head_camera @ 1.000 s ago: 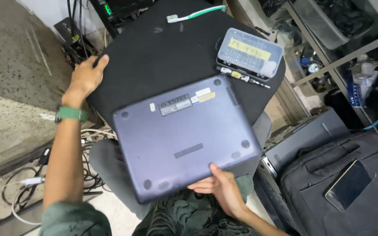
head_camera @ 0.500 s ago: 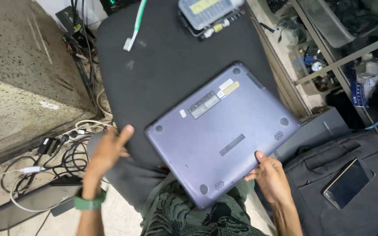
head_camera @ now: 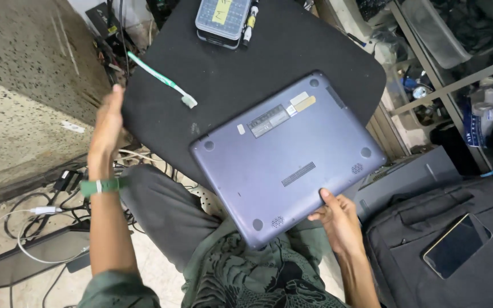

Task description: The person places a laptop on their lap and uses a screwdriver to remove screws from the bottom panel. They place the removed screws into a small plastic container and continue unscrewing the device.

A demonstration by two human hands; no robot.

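- Laptop (head_camera: 286, 157) lies underside up on the black mat (head_camera: 229, 74), near corner overhanging.
- Right hand (head_camera: 338, 219) pinches its near edge; fingers hidden beneath.
- Left hand (head_camera: 106, 122), open, fingers straight, rests at the mat's left edge, holding nothing.
- Toothbrush (head_camera: 161, 80) lies near the left hand.

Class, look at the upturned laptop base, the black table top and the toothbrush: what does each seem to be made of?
Laptop base: likely matte plastic or painted metal; an even grey-violet sheen with moulded vents. Table top: seemingly a soft rubber or foam mat; dull black, rounded corners, dusty marks. Toothbrush: glossy plastic, green and white, with pale bristles.
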